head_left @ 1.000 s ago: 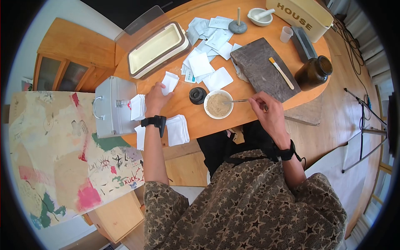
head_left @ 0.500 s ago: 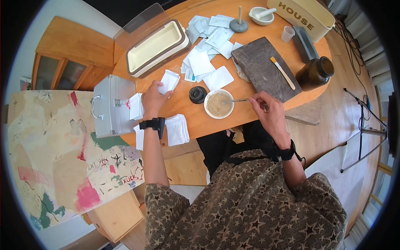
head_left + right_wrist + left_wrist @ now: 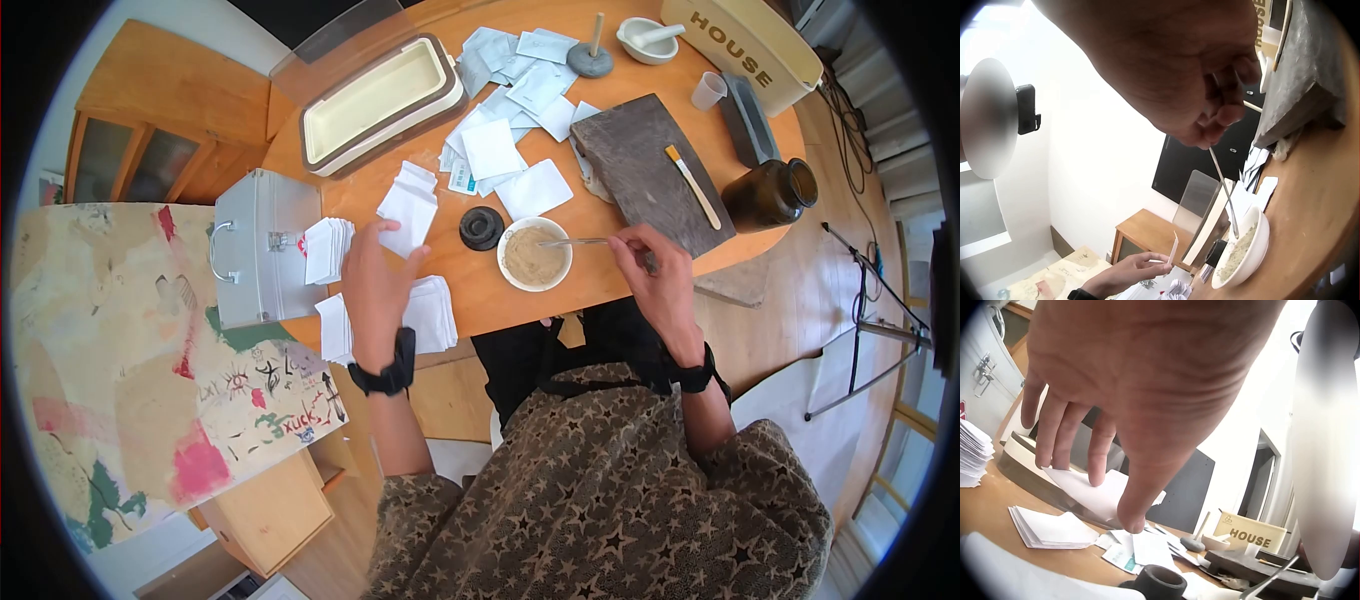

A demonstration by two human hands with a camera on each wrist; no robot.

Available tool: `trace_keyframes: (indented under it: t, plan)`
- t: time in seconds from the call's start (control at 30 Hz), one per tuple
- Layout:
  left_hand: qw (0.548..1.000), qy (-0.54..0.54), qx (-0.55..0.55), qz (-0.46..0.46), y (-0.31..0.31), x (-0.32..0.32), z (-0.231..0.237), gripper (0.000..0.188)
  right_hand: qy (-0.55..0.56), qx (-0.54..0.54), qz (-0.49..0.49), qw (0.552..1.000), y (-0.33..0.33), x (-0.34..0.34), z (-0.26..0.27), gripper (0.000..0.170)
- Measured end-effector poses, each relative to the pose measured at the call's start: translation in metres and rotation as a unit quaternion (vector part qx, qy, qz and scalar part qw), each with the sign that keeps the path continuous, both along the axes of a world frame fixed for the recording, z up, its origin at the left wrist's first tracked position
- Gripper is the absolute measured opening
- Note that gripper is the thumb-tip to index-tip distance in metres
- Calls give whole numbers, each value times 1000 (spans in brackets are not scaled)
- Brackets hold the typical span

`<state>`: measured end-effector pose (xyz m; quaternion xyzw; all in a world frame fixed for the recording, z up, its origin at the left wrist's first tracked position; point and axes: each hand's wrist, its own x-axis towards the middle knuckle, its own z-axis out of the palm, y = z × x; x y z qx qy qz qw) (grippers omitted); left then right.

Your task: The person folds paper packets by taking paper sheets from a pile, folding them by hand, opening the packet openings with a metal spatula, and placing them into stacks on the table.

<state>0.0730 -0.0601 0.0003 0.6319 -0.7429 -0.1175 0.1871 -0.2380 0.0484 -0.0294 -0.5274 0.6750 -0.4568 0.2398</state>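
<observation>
While the right hand [image 3: 655,278] pinches the tool [image 3: 580,241], tip in bowl [image 3: 1254,265], the left hand [image 3: 375,300] pinches a packet [image 3: 1082,490] above the surface [image 3: 472,290]; packet likely light, easily creased, best held by edges; tool probably stiff.

The right hand [image 3: 655,270] hides one end of the metal utensil [image 3: 580,241]; lettering on the sachet [image 3: 462,179] is too small to read; the head view crops the HOUSE box [image 3: 742,47].

The dark-brown, short-sleeved fabric shirt [image 3: 610,490] bears tan and black stars. A black band [image 3: 390,368] encircles each wrist; black cloth [image 3: 612,325] covers the legs.
</observation>
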Motion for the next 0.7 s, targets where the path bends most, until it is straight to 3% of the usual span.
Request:
trace_keyframes:
  t: [0.13, 0.3, 0.7]
  plan:
    - [999, 38, 3, 10, 46, -12, 11, 50, 7, -14, 3, 1000, -3, -2, 0, 12]
    - [998, 47, 10, -48, 91, -40, 23, 52, -16, -4, 5, 1000, -3, -5, 13, 10]
    - [994, 57, 56, -79, 100, -66, -9, 56, -54, 46, -8, 997, -5, -14, 36, 11]
